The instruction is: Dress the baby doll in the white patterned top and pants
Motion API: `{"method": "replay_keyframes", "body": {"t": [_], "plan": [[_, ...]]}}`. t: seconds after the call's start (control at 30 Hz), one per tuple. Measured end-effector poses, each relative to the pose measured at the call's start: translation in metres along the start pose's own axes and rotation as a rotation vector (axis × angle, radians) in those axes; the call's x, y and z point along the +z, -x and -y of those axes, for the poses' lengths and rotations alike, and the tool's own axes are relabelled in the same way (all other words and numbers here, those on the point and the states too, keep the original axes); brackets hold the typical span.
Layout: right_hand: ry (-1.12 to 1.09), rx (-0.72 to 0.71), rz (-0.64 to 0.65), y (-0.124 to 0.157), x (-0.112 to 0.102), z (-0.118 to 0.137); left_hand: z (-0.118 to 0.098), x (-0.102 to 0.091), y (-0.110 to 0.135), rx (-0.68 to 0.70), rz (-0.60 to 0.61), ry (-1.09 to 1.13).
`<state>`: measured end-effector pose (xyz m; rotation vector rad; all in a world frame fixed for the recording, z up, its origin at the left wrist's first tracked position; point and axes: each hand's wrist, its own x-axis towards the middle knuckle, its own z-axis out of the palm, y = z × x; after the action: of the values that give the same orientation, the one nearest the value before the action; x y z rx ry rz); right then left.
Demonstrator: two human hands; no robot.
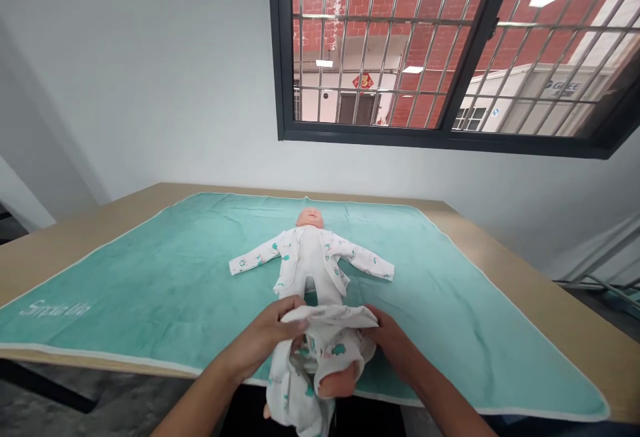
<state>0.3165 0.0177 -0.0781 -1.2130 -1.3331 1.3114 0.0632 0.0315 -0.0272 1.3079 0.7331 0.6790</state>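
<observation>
A baby doll (pixel 310 217) lies on its back on a teal blanket, head toward the wall and arms spread. It wears a white bodysuit (pixel 311 257) and an open white jacket (pixel 340 250) with green print. Matching printed pants (pixel 330 340) are gathered around its lower legs at the near edge. My left hand (pixel 270 333) pinches the left side of the waistband, and my right hand (pixel 393 340) grips its right side. The waistband is stretched between them. A doll's foot (pixel 337 381) shows at one leg opening; a bit of the other peeks out lower left.
The teal blanket (pixel 165 277) covers most of a wooden table (pixel 500 257) and hangs slightly over its near edge. A pale wall and a barred window (pixel 370 131) rise behind. A dark table leg (pixel 45 383) is at lower left, and metal rails (pixel 600 263) stand at right.
</observation>
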Motion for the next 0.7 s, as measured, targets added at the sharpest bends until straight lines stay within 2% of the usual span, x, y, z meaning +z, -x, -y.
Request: {"method": "replay_keyframes", "body": {"t": [0.07,0.13,0.3,0.43,0.5,0.57,0.63,0.7], "plan": [[0.041,-0.039,0.037,-0.007,-0.008,0.004,0.0,-0.003,0.009,0.014,0.023,0.168],[0.081,-0.089,0.029,-0.016,-0.017,0.004,-0.003,-0.006,0.019,0.011,0.024,0.217],[0.158,-0.096,0.051,-0.029,-0.038,-0.002,-0.018,-0.017,0.046,-0.062,0.01,-0.049],[0.185,-0.087,0.103,-0.034,-0.045,-0.007,-0.02,-0.016,0.063,0.044,-0.107,0.064],[0.235,-0.098,0.172,-0.036,-0.046,-0.001,-0.019,-0.009,0.062,0.07,-0.028,0.097],[0.338,-0.128,0.274,-0.036,-0.046,0.016,-0.017,0.002,0.052,0.063,0.065,0.088],[0.434,-0.18,0.33,-0.032,-0.041,0.042,-0.013,0.012,0.036,0.091,0.032,0.134],[0.468,-0.241,0.309,-0.027,-0.027,0.07,-0.009,0.018,0.017,0.144,-0.083,0.212]]}}
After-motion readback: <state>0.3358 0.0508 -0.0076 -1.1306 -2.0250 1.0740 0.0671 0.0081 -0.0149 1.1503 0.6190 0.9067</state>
